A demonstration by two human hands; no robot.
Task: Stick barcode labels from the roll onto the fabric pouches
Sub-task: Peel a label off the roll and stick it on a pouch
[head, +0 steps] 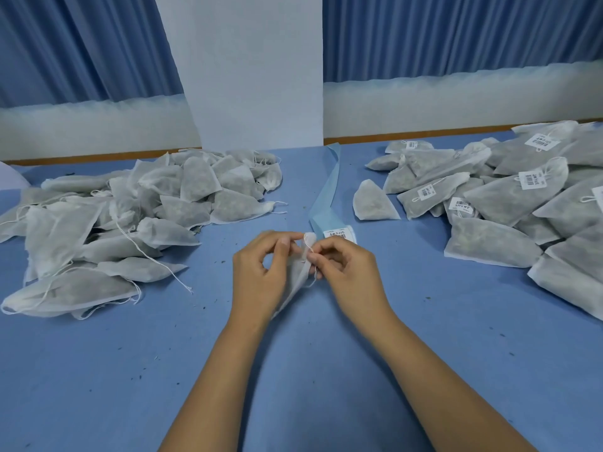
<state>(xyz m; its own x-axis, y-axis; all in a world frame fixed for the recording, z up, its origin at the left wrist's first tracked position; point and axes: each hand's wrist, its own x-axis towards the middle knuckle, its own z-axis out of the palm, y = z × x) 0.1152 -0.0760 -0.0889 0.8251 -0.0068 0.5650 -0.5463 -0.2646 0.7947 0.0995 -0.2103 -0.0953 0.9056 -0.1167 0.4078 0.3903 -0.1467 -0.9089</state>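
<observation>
We see a blue-covered table [293,386] w/ an unlabelled pouch heap [130,216] on its left, a labelled heap [509,203] at right, the label roll's backing strip [329,190] btwn them, dark crumbs [428,298] scattered.

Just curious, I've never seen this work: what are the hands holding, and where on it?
One fabric pouch: the left hand grips its upper side, the right hand pinches its gathered top.

Left hand [261,272] hides most of the pouch [296,283]; label [339,234] print unreadable.
</observation>
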